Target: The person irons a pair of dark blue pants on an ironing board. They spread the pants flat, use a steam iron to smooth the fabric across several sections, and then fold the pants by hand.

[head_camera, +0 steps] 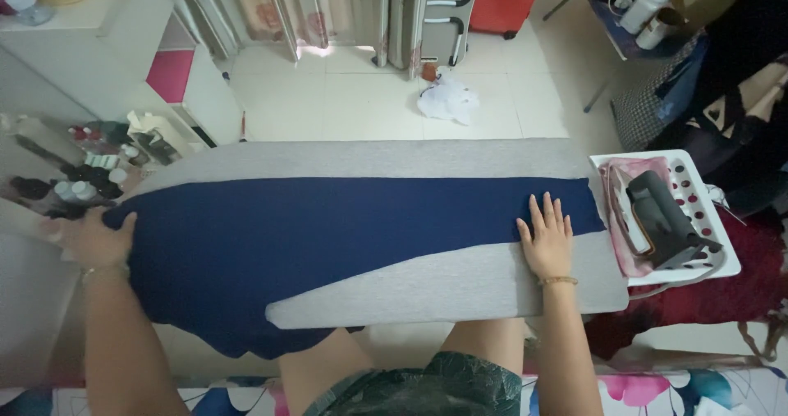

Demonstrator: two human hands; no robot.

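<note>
While our left hand [97, 237] grips the tapered end of the navy blue garment [328, 235], fingers curled over its edge, our right hand [546, 240] lies flat on the cloth's other end, fingers spread apart and holding nothing. We see the garment stretched lengthwise along the grey ironing board [427, 289], with its near edge hanging off the side toward us. Just beyond our right hand, a pink and dark iron [652, 215] rests in the white perforated tray [716, 234] at the board's end.
</note>
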